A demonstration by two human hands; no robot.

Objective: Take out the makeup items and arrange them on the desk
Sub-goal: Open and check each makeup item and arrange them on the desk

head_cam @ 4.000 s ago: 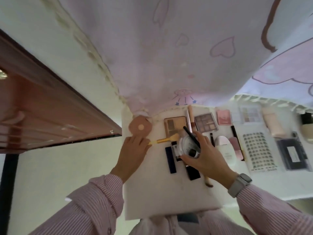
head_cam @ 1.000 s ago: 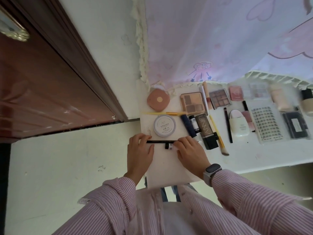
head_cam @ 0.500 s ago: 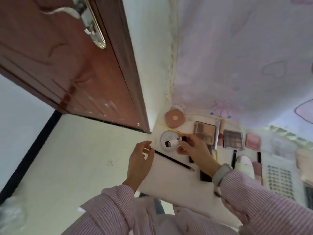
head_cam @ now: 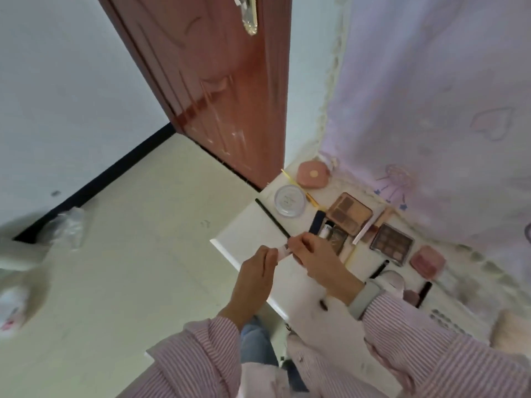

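Both hands meet over the near left corner of the white worktop (head_cam: 253, 234). The left hand (head_cam: 254, 278) and the right hand (head_cam: 319, 261) each pinch one end of a small pale tube (head_cam: 284, 252), which carries a dark barcode-like print; the writing is too blurred to read. The fingers of both hands are curled around it.

Just beyond the hands a thin black pencil (head_cam: 271, 217) lies aslant on the worktop. Further left sits a round clear jar (head_cam: 289, 200) with a white lid, and beside it a yellow stick (head_cam: 300, 187). At the far corner is a pink rounded compact (head_cam: 312, 174). To the right lie a flat brown palette (head_cam: 349, 214) with square pans, a dark blue tube (head_cam: 317, 222), a grey palette (head_cam: 391, 244) and a pink case (head_cam: 427, 261). A pale lilac curtain (head_cam: 431, 110) with heart prints hangs behind. The sleeves (head_cam: 431, 354) are of pink striped cloth. A glossy red-brown door (head_cam: 224, 81) stands at the left.
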